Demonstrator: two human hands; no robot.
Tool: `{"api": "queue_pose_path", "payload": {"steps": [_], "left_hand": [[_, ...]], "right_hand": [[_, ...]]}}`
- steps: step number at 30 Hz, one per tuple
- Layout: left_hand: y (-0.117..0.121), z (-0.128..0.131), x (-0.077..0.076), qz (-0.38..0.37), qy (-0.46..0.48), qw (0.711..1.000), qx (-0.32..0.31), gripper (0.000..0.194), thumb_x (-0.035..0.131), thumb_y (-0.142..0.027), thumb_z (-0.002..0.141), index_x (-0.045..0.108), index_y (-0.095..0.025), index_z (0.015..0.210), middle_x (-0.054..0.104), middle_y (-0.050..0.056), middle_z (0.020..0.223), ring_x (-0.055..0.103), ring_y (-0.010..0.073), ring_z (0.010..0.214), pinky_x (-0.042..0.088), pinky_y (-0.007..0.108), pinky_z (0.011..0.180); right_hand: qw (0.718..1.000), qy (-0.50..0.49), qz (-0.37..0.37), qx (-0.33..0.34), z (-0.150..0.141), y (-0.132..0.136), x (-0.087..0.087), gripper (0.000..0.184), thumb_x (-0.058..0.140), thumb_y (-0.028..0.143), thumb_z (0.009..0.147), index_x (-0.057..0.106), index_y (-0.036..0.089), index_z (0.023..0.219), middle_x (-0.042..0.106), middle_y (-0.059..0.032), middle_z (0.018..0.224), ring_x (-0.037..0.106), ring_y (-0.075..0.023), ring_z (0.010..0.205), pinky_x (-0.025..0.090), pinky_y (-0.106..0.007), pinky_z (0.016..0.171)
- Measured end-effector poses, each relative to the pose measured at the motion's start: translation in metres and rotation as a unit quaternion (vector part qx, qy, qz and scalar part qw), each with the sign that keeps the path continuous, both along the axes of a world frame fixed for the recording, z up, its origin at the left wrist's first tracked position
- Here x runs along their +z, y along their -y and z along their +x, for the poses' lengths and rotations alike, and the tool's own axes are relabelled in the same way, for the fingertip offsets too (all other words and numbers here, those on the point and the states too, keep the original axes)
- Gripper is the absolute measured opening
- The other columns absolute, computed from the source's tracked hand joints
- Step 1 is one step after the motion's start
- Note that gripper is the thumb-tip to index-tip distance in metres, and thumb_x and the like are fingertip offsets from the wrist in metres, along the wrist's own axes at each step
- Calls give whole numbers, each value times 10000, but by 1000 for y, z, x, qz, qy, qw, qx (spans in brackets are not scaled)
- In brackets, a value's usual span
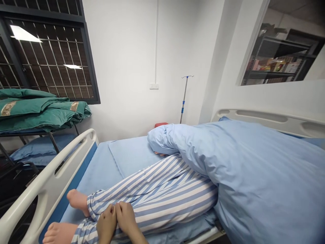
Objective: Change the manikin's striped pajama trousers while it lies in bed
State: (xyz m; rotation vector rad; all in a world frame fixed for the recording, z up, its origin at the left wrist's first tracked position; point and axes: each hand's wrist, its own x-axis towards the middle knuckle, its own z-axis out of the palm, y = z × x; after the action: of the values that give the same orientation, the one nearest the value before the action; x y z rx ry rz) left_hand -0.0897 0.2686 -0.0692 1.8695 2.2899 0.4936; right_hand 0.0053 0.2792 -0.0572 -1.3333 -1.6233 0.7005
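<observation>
My left hand [107,222] and my right hand [125,217] are side by side, knuckles touching, above the lower legs of a figure lying on a bed. Both have their fingers curled closed, and whatever may be inside them is hidden. Just behind them are blue-and-white striped trousers [162,200]. Two bare feet [60,233] with a smooth, manikin-like look stick out of the trouser legs at the left. A light blue quilt [256,169] is folded back from the legs and covers the upper body. A small part of a hand [160,154] shows under its edge.
A bed end board [50,176] rises at the left, and a headboard [256,117] at the right. Green folded quilts [45,110] lie on a rack by the barred window. A drip stand [183,101] and a red object [161,124] are beyond the bed.
</observation>
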Motion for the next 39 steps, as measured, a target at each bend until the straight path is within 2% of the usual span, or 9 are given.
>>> {"api": "queue_pose_path", "payload": {"steps": [3, 6, 11, 17, 23, 27, 32, 36, 39], "left_hand": [[-3, -2, 6, 8, 56, 998, -13, 212, 406, -257, 816, 569, -222, 685, 668, 35, 758, 599, 186, 723, 372, 255, 630], [-11, 1, 14, 63, 163, 985, -13, 291, 373, -343, 819, 489, -210, 588, 585, 11, 603, 545, 172, 638, 372, 260, 619], [-22, 23, 11, 144, 369, 918, 30, 365, 364, -494, 765, 420, -221, 530, 470, -6, 496, 476, 176, 555, 370, 273, 561], [-17, 33, -15, 60, 238, 969, 38, 345, 290, -425, 797, 549, -224, 690, 650, 87, 743, 559, 243, 728, 348, 306, 626], [-14, 35, -12, 6, 158, 987, -2, 308, 266, -357, 845, 516, -235, 714, 660, 78, 795, 581, 243, 782, 328, 294, 622], [-11, 41, -9, -22, 121, 992, 20, 327, 289, -429, 845, 498, -240, 680, 657, 63, 789, 578, 249, 766, 312, 291, 602], [-12, 50, 0, 42, 169, 984, 23, 325, 335, -435, 811, 460, -227, 595, 572, 25, 632, 518, 206, 667, 325, 280, 612], [-11, 71, 8, 89, 294, 950, 52, 350, 351, -467, 793, 481, -222, 578, 535, 7, 572, 493, 184, 634, 351, 263, 605], [-10, 87, 11, 71, 303, 949, 51, 353, 366, -472, 776, 499, -220, 567, 548, 7, 572, 476, 180, 603, 339, 267, 574]], "right_hand": [[999, 35, 13, -33, -3, 5, -12, 389, 325, 298, 886, 541, 191, 581, 601, -46, 589, 503, -155, 554, 218, -263, 523], [999, -25, 5, -30, -3, 0, -15, 421, 306, 343, 897, 519, 186, 569, 592, -46, 590, 500, -152, 563, 246, -254, 530], [978, -204, -47, 11, 5, -16, -18, 441, 318, 449, 879, 378, 192, 526, 421, 11, 503, 408, -126, 520, 292, -239, 530], [978, -202, -46, -27, 6, -19, -20, 381, 336, 383, 873, 362, 194, 543, 419, 16, 524, 384, -119, 534, 282, -239, 523], [999, 15, -26, -14, 31, -14, 13, 351, 390, 253, 843, 482, 178, 513, 546, -27, 528, 438, -130, 526, 214, -261, 512], [998, 46, 15, -32, 47, -4, 7, 371, 359, 252, 875, 523, 175, 551, 585, -33, 559, 454, -124, 529, 185, -271, 518], [999, -7, 2, -50, 47, -4, -14, 379, 368, 287, 875, 477, 173, 530, 530, -13, 525, 424, -118, 518, 174, -268, 514], [989, -133, -42, -37, 53, -9, -5, 419, 327, 351, 892, 389, 183, 513, 419, 16, 488, 397, -114, 506, 221, -244, 498], [989, -140, -15, -52, 66, -5, 5, 406, 328, 380, 901, 405, 186, 553, 420, 22, 518, 401, -117, 523, 246, -242, 514]]}}
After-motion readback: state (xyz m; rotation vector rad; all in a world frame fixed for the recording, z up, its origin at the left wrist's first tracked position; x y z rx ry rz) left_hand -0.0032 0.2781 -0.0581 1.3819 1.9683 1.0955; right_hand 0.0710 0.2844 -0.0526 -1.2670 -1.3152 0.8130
